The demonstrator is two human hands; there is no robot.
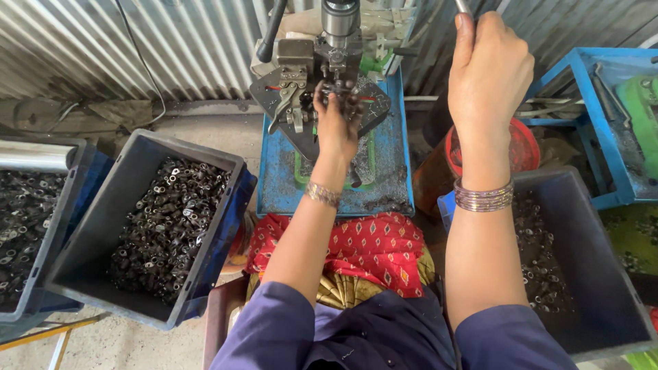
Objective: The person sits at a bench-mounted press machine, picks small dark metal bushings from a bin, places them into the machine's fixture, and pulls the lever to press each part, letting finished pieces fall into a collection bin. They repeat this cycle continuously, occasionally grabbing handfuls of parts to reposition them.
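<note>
Nearest the camera were the person's two blue sleeves (pixel 384 339), and beyond them a red patterned cloth (pixel 373 250) lay over the lap. To the left stood a dark plastic crate (pixel 103 226), its floor covered with small dark metal parts (pixel 168 223); another crate of the same parts (pixel 20 212) sat just beside it at the left edge. A third dark crate (pixel 596 274) stood to the right, with fewer parts along its left side.

Further out, a blue metal table (pixel 274 171) carried a small press (pixel 322 62). The left hand (pixel 337 120), a bangle on its wrist, reached onto the press fixture (pixel 295 103) — its fingers drawn together around a small dark part (pixel 336 88) directly under the press spindle (pixel 340 17). Whether the part was fully seated in the fixture could not be told.

The right hand (pixel 490 65) was raised higher and to the right, several bangles (pixel 484 197) on its wrist, the fingers wrapped tightly round a thin metal lever (pixel 462 7) — only the lever's tip showed above the fist. Behind everything ran a corrugated metal wall (pixel 137 41), with a blue tray (pixel 603 116) at the far right.
</note>
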